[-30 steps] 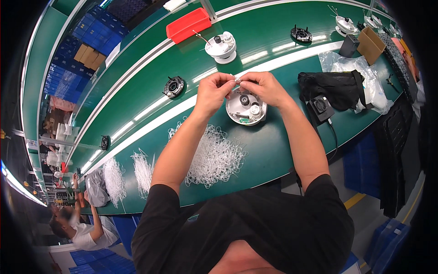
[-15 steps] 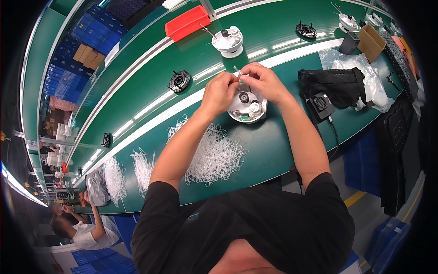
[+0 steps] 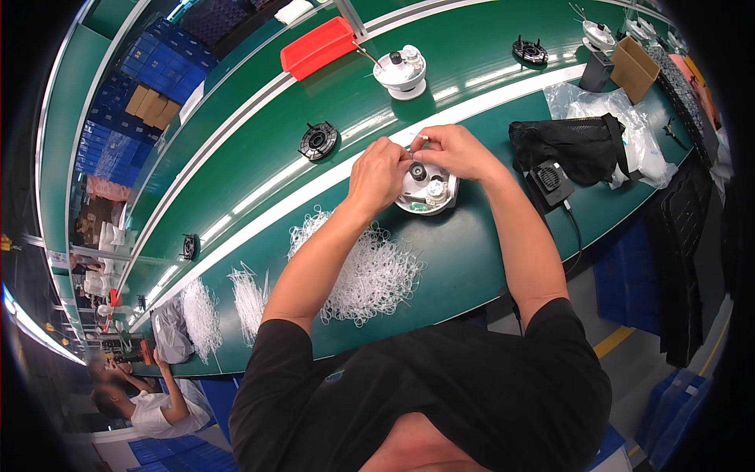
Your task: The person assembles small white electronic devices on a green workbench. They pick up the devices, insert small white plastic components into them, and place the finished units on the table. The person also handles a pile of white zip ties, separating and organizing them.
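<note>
Before me on the green bench stands a white round appliance housing (image 3: 427,193) with a black knob on top, small white parts and a bit of green circuit board. At its far edge, my left hand (image 3: 381,175) has its fingers pinched together. My right hand (image 3: 452,151) pinches beside it, fingertips nearly touching the left ones. A thin whitish strand shows at the right fingertips; the fingers mostly hide what is held. Left of the housing, near my left forearm, lies a loose heap of looped white plastic ties (image 3: 370,271).
Beyond, a green conveyor carries another white housing (image 3: 401,72) and black round parts (image 3: 318,141). A red bin (image 3: 318,49) sits behind. On the right lie a black bag (image 3: 566,145), a black device (image 3: 552,182) with a cable, and clear plastic. More white ties (image 3: 250,299) lie left.
Both hands have come slightly nearer to me, down to the housing's far edge. On the conveyor, the white housing and the nearer black part at left have shifted a little to the right.
</note>
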`<state>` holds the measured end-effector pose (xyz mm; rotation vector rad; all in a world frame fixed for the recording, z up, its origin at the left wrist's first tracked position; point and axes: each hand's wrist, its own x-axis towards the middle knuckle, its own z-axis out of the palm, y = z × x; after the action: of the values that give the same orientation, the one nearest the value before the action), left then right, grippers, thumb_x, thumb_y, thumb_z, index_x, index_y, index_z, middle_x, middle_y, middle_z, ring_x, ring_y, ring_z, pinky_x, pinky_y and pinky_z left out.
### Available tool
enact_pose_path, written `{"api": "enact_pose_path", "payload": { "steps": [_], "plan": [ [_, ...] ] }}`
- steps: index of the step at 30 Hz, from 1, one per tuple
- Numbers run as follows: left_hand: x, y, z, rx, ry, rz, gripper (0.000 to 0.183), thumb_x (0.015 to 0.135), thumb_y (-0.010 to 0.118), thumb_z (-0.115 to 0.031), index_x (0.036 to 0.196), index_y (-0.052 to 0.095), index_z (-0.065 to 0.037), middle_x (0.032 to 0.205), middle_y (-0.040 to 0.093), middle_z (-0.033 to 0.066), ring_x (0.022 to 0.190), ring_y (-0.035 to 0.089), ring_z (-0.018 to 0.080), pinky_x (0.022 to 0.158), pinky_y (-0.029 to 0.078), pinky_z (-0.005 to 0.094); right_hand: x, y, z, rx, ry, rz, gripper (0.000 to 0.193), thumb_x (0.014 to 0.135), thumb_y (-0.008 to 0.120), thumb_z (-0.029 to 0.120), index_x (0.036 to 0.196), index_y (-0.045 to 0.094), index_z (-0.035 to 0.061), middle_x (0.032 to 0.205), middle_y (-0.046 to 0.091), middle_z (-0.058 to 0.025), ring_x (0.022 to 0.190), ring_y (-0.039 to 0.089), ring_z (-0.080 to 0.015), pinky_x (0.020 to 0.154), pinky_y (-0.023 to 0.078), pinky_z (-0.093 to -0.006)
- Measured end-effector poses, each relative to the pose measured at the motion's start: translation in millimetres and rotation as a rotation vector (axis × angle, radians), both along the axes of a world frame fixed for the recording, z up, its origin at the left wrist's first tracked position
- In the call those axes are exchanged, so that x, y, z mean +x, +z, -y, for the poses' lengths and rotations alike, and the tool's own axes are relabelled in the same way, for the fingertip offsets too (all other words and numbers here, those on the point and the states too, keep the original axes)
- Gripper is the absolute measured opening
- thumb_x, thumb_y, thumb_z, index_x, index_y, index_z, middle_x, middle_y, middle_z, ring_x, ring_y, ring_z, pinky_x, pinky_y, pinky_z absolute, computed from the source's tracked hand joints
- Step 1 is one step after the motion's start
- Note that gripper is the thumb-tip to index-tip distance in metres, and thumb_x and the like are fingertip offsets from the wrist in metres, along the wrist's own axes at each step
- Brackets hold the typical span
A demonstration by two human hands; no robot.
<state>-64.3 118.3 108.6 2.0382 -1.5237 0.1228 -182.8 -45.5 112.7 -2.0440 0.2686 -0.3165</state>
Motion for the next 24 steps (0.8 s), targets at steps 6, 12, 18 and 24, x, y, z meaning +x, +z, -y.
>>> {"api": "enact_pose_path", "payload": {
  "steps": [6,12,18,24],
  "plan": [
    [1,-2,3,-0.035,-0.011,-0.059,0.012,0.083,0.072,-0.013,0.084,0.067,-0.002,0.088,0.062,0.0145,0.087,0.062,0.0342,0.076,0.050,0.0445,5,-8,8,-0.193,0.050,0.029,0.018,0.076,0.077,0.018,0.089,0.072,0.0068,0.069,0.066,-0.0106,0.066,0.062,-0.0231,0.063,0.048,-0.0367],
    [1,0,3,-0.032,0.000,-0.051,0.013,0.082,0.073,-0.014,0.083,0.067,-0.002,0.087,0.062,0.0143,0.085,0.062,0.0340,0.075,0.050,0.0446,3,2,4,-0.309,0.054,0.030,0.019,0.072,0.075,0.009,0.090,0.071,0.0030,0.071,0.065,-0.0083,0.064,0.058,-0.0166,0.062,0.046,-0.0327],
    [2,-3,3,-0.069,-0.006,-0.108,0.013,0.081,0.073,-0.013,0.083,0.066,-0.002,0.086,0.062,0.0144,0.085,0.062,0.0341,0.075,0.050,0.0446,7,-4,7,-0.148,0.089,0.009,0.017,0.073,0.075,0.010,0.089,0.070,0.0040,0.068,0.060,-0.0076,0.066,0.056,-0.0190,0.063,0.046,-0.0338],
    [13,-2,0,-0.094,0.031,0.040,0.010,0.083,0.071,-0.008,0.085,0.064,-0.001,0.085,0.061,0.0146,0.078,0.063,0.0331,0.069,0.050,0.0413,0,1,5,-0.399,0.064,0.037,0.012,0.076,0.073,0.013,0.085,0.069,0.0061,0.090,0.062,-0.0108,0.092,0.062,-0.0286,0.081,0.049,-0.0388]
  ]
}}
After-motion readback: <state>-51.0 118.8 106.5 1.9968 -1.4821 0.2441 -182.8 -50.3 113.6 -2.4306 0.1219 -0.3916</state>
